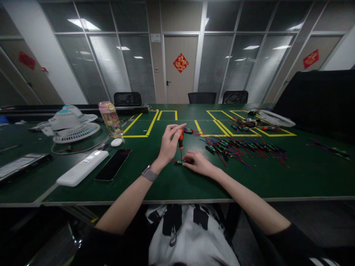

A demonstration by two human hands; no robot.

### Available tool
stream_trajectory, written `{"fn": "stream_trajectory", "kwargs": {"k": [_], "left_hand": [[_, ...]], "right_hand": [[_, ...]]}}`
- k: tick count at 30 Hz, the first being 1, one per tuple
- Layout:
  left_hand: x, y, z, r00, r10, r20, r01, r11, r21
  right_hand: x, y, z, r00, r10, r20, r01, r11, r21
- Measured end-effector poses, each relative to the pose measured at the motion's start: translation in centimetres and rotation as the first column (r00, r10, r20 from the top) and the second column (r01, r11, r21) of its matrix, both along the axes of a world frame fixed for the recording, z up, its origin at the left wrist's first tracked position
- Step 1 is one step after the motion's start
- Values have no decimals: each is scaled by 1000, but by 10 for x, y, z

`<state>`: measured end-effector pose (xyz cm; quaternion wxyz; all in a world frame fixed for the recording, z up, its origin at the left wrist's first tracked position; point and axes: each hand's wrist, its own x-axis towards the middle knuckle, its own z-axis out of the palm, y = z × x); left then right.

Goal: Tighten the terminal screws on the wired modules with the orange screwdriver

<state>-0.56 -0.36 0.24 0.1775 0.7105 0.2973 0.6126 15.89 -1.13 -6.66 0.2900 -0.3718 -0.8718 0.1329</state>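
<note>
Head view: left hand (168, 143) pinches screwdriver (181, 139) upright over circuit board (179, 162) on table (166, 190); right hand (200, 163) touches board's end, grip not discernible. Screwdriving appears in hand; next move likely calls for a steady board.

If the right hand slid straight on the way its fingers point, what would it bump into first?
Most likely the small green circuit board right in front of the right hand, perhaps touching it; the screwdriver stands about there too, though depth is hard to judge.

Head-worn view, forward and downward
</note>
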Motion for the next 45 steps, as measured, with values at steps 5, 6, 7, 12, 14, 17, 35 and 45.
{"fn": "stream_trajectory", "kwargs": {"k": [5,6,7,12,14,17,35,45], "left_hand": [[2,0,-1,996,-82,47,85,994,-68],[2,0,-1,998,-53,38,55,997,-50],[2,0,-1,1000,-18,24,19,1000,-25],[-2,2,0,997,75,-6,-75,997,5],[-3,3,0,999,35,4,-35,999,-10],[-2,4,0,1000,2,29,-2,1000,-11],[1,1,0,1000,3,-3,-3,1000,6],[0,2,0,997,-70,25,71,997,-37]], "right_hand": [[0,0,0,1000,-2,0,2,1000,0],[0,0,0,1000,-3,0,3,1000,0],[0,0,1,1000,-2,1,2,1000,-2],[0,-1,1,1000,3,3,-3,1000,-5],[1,-1,1,1000,3,2,-3,1000,-5],[0,-1,1,1000,2,0,-2,1000,-6],[0,0,0,1000,-2,4,2,1000,1],[0,-1,1,1000,-5,8,5,1000,-17]]}}
